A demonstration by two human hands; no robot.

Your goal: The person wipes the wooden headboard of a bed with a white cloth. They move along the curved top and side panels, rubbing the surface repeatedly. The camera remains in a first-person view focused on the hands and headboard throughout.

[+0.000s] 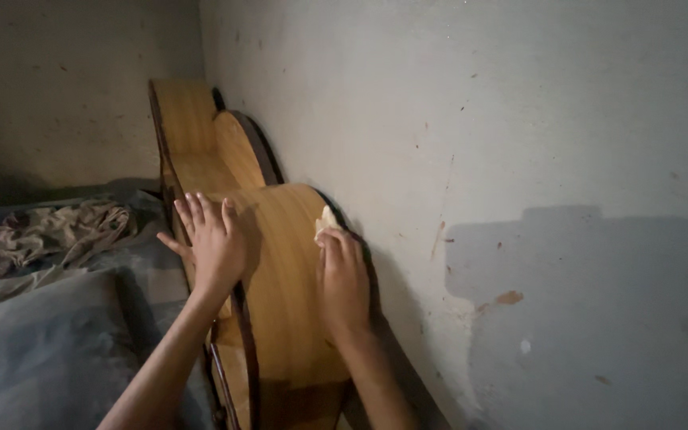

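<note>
Leaning on its side against the pale wall [519, 119], a wooden guitar body [280, 263] runs from the near centre of the scene away toward the far left corner, its curved golden-brown side turned upward and its dark-edged back close against the plaster. The left hand [213, 243] lies open and flat on the guitar's near-left edge, fingers [194, 211] spread and pointing toward the far end, the thumb out to the left; it grips nothing. The right hand [342, 279] rests on the upper curve of the body, just beside the wall, its fingers curled down over a small pale cloth [326, 219] whose crumpled tip sticks out beyond the fingertips on the far side. The cloth is pressed against the wood under that hand. Both forearms come up from the near bottom edge of the scene, one on each side of the guitar's waist. To the left of the instrument lies a bed [49, 350] with a grey-blue cover, and on its far part a rumpled, patterned blanket [49, 235] sits bunched well apart from the hands. The wall to the right shows scuffs, reddish marks and a darker patch low down.
</note>
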